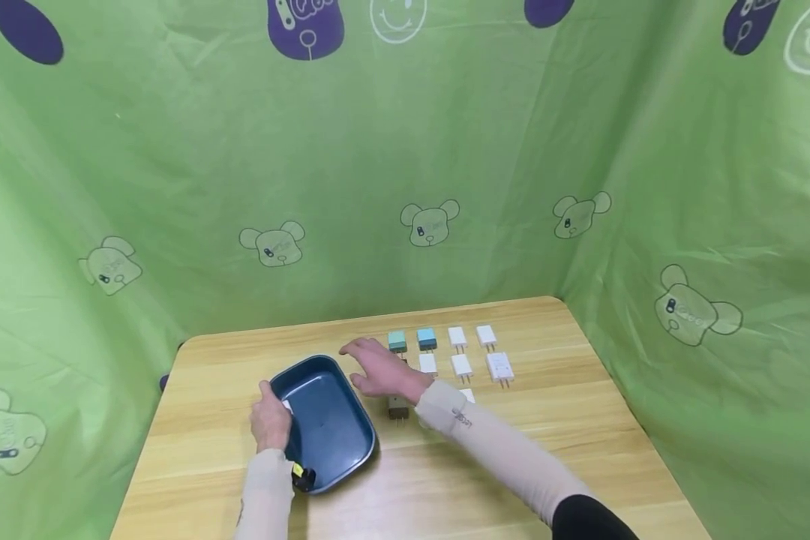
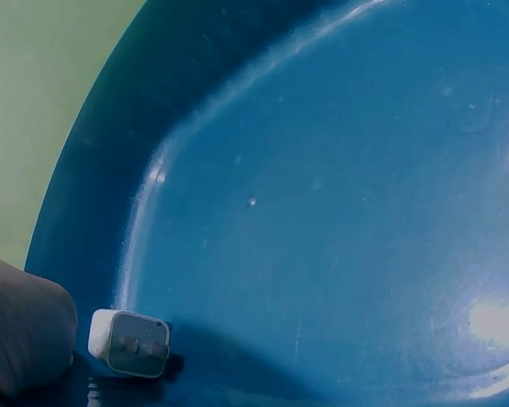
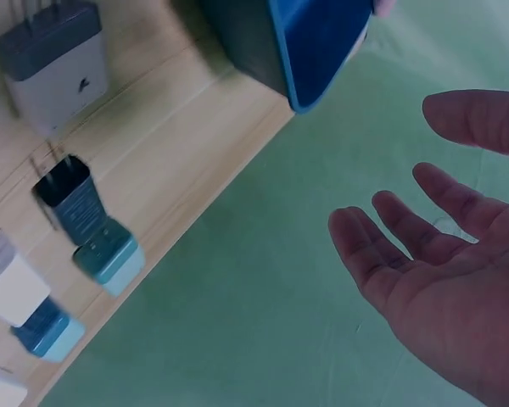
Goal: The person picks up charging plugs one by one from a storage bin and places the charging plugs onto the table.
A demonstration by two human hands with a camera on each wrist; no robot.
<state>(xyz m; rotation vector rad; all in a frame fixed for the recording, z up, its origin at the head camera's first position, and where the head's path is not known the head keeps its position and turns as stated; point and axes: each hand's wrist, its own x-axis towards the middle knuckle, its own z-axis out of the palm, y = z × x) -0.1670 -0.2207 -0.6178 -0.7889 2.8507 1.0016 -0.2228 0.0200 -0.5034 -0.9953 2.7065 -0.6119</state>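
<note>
At the left of the table, my left hand (image 1: pixel 270 418) grips the left rim of a dark blue plastic basin (image 1: pixel 327 420). Inside the basin, right beside that hand's fingers, is a small white plug charger (image 2: pixel 129 342) with its prongs showing. My right hand (image 1: pixel 380 367) is held over the table between the basin and the rows of chargers. Its fingers and thumb are spread and relaxed, holding nothing, as the right wrist view shows. Below its wrist lies a dark brown charger (image 1: pixel 398 407); a white one (image 1: pixel 468 394) is partly hidden by the sleeve.
Several plug chargers stand in rows right of centre, including a green one (image 1: pixel 397 341), a blue one (image 1: pixel 427 339) and a larger white one (image 1: pixel 499 367). The wooden table (image 1: pixel 547 442) is surrounded by a green curtain (image 1: pixel 378 150). A small black camera (image 1: pixel 304 477) is on my left wrist.
</note>
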